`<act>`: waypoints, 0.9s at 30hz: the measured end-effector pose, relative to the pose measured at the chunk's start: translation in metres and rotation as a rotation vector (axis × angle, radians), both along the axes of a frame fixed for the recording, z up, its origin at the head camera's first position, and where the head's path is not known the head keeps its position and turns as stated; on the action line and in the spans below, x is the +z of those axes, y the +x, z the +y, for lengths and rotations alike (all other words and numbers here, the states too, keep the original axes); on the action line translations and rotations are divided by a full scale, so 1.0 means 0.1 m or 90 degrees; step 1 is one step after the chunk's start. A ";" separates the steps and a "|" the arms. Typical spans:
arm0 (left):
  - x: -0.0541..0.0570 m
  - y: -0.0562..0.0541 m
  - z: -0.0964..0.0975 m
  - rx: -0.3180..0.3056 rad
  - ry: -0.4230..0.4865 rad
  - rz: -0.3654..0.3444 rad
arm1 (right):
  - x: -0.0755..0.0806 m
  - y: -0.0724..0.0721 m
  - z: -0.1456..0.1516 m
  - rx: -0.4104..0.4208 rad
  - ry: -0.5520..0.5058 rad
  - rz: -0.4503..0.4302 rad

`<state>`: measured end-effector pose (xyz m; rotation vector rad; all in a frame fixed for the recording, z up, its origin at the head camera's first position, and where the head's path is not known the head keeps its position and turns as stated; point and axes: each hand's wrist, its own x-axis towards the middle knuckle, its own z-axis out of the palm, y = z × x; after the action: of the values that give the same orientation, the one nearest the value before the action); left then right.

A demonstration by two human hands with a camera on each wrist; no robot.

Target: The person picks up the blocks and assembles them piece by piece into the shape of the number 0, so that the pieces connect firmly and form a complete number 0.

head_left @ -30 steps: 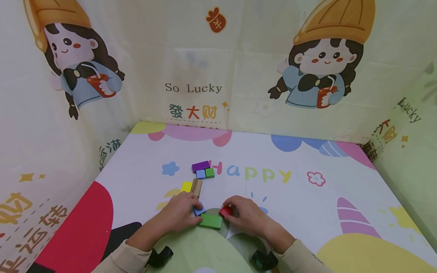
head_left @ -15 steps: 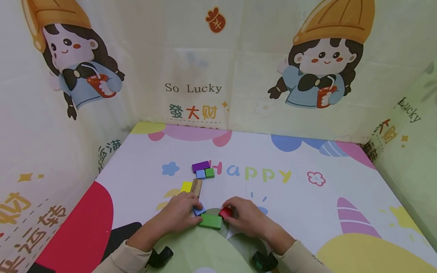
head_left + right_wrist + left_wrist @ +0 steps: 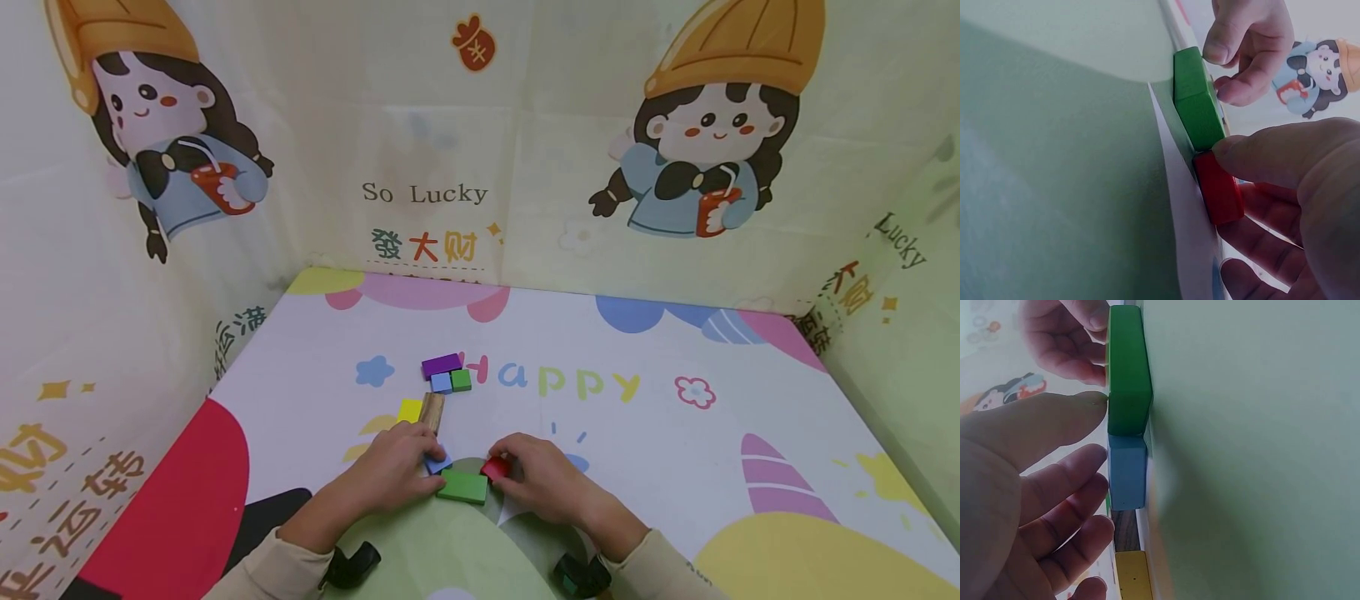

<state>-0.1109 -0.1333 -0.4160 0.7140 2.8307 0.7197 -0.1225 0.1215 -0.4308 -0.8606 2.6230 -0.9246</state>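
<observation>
My right hand (image 3: 543, 475) pinches a small red block (image 3: 495, 467) against the right end of a green rectangular block (image 3: 462, 487). In the right wrist view the red block (image 3: 1218, 187) touches the green block (image 3: 1197, 98), with my thumb at their joint. My left hand (image 3: 393, 468) rests at the other end, fingers loosely bent. In the left wrist view its thumb touches the green block (image 3: 1127, 370) and its fingertips lie along the light blue block (image 3: 1127, 472). A brown wood-grain block (image 3: 431, 412) and a yellow block (image 3: 409, 410) sit beyond that hand, partly hidden.
Farther back lie a purple block (image 3: 441, 366), a small blue block (image 3: 441, 382) and a small green block (image 3: 461, 380), close together. Printed cloth walls (image 3: 525, 150) enclose the patterned table (image 3: 622, 450) at the back and sides. A dark strap piece (image 3: 352, 565) sits at my left wrist.
The red block has shifted very slightly left towards the green block, with my right hand. My left hand and the other blocks stay in place.
</observation>
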 end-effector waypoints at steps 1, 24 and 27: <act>0.00 0.00 0.00 0.000 0.000 0.000 | 0.00 0.00 0.00 0.001 0.000 0.003; 0.01 0.01 -0.01 -0.002 0.001 0.000 | 0.02 0.01 -0.01 0.002 0.012 0.001; 0.02 0.01 -0.01 -0.003 0.003 0.001 | 0.02 0.01 -0.01 0.004 0.014 0.004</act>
<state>-0.1098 -0.1340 -0.4144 0.7228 2.8285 0.7265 -0.1216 0.1203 -0.4288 -0.8675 2.6287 -0.8915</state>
